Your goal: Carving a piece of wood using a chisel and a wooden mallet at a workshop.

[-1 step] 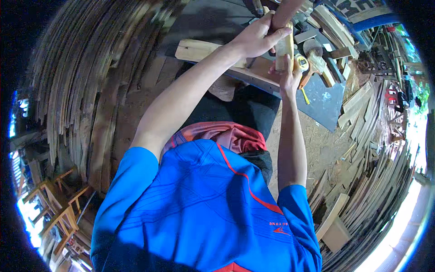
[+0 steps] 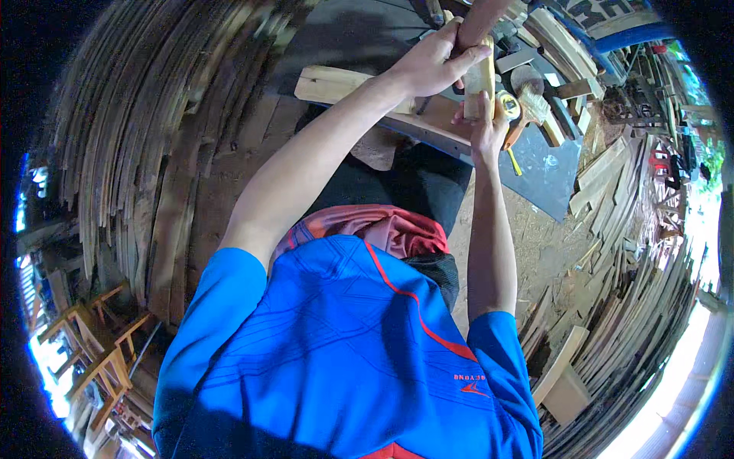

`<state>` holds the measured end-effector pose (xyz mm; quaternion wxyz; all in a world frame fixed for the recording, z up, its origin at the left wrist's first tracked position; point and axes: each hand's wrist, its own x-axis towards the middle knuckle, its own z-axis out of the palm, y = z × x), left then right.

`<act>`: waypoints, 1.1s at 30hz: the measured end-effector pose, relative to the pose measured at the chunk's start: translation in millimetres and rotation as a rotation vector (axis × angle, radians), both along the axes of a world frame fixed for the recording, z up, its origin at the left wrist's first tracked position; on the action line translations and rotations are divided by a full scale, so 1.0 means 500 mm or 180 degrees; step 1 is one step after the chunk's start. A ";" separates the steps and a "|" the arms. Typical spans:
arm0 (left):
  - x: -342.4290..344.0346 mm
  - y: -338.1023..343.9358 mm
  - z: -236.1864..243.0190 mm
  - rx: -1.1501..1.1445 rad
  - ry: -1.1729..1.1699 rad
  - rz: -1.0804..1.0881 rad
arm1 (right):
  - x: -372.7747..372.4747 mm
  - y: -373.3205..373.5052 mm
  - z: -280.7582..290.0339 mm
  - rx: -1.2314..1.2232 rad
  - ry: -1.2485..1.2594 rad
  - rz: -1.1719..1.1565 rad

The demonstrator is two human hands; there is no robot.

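Observation:
My left hand [image 2: 436, 65] is closed around a reddish-brown wooden bar [image 2: 478, 24], against an upright pale wood block [image 2: 480, 80]. Below it, my right hand [image 2: 487, 131] grips the block's lower end. A yellow tape measure [image 2: 508, 105] sits just right of that hand, beside a brush [image 2: 534, 107] with pale bristles. A pale plank [image 2: 329, 83] lies across the dark work table [image 2: 550, 180], with a browner board [image 2: 440, 116] near my hands. Some fingertips are hidden by the wood.
Wood offcuts [image 2: 554, 38] crowd the table's back right. Stacked boards fill the left side [image 2: 130, 130] and lower right [image 2: 627, 306]. Loose planks [image 2: 600, 172] lie on the dusty ground. Wooden frames [image 2: 99, 344] stand at the lower left.

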<state>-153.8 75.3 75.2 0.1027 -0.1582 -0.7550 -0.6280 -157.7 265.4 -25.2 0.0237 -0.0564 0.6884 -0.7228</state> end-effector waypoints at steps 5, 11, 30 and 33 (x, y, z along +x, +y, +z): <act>0.003 0.010 -0.003 0.0206 0.0060 -0.0038 | -0.007 0.015 -0.013 0.0273 0.0088 -0.0163; -0.002 0.011 0.007 0.0375 -0.0257 -0.0126 | -0.023 0.016 -0.048 0.0329 0.0251 -0.0249; -0.012 0.013 0.009 0.0714 -0.0095 -0.0383 | -0.026 0.007 -0.050 0.0622 0.0483 -0.0399; -0.012 0.009 0.011 0.0662 -0.0176 -0.0370 | -0.027 0.008 -0.056 0.0605 0.0554 -0.0418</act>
